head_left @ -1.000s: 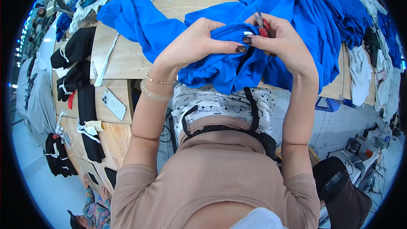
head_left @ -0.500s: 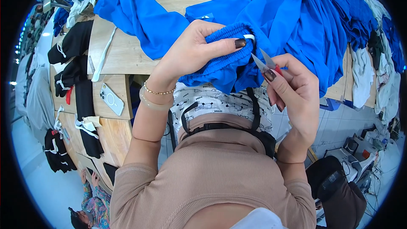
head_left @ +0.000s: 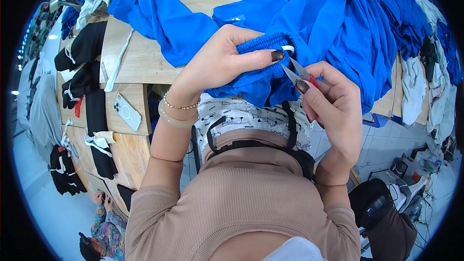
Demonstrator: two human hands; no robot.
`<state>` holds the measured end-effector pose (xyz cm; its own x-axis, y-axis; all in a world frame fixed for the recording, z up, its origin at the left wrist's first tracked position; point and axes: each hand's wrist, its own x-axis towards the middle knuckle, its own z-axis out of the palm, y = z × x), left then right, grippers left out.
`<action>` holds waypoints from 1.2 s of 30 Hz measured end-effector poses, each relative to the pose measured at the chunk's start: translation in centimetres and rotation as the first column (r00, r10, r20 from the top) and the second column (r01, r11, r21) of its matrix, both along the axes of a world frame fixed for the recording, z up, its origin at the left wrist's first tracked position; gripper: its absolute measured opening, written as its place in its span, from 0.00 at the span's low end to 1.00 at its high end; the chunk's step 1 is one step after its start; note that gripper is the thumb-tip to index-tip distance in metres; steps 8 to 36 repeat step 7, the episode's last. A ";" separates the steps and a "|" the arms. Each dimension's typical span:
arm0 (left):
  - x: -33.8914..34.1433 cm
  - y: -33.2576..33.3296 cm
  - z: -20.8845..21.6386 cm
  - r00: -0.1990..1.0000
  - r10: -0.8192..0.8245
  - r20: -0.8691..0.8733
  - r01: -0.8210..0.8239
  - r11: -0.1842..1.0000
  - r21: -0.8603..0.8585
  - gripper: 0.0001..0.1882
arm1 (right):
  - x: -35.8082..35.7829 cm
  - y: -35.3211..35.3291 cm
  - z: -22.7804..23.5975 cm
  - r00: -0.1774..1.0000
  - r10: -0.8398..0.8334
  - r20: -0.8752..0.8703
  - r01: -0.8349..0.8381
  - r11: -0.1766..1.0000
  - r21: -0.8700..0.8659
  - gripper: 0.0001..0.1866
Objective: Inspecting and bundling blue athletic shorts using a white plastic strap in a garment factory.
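Left hand (head_left: 220, 63) gripping blue garment (head_left: 251, 75) waistband, right hand (head_left: 333, 104) holding thread snips (head_left: 296, 71) beside white drawcord (head_left: 288, 48)

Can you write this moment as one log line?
left hand: gripping blue waistband | right hand: holding thread snips | white drawcord showing

My left hand (head_left: 220, 63) covers part of the blue waistband (head_left: 261, 48), and my right hand (head_left: 333, 108) hides most of the thread snips (head_left: 296, 71). At twelve o'clock the desk (head_left: 140, 60) runs out of frame; the clothes pile (head_left: 435, 43) at three o'clock blurs.
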<state>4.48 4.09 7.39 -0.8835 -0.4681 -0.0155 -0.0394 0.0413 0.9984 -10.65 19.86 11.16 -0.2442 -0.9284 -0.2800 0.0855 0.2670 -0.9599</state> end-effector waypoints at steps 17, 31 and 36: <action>0.0 0.1 0.3 1.000 0.005 -0.006 -0.005 1.000 0.027 0.11 | -0.2 0.2 -0.5 0.995 0.057 -0.085 -0.058 0.998 -0.014 0.07; 0.0 0.1 0.3 1.000 0.005 -0.006 -0.005 1.000 0.027 0.11 | -0.2 0.2 -0.5 0.995 0.057 -0.085 -0.058 0.998 -0.014 0.07; 0.0 0.1 0.3 1.000 0.005 -0.006 -0.005 1.000 0.027 0.11 | -0.2 0.2 -0.5 0.995 0.057 -0.085 -0.058 0.998 -0.014 0.07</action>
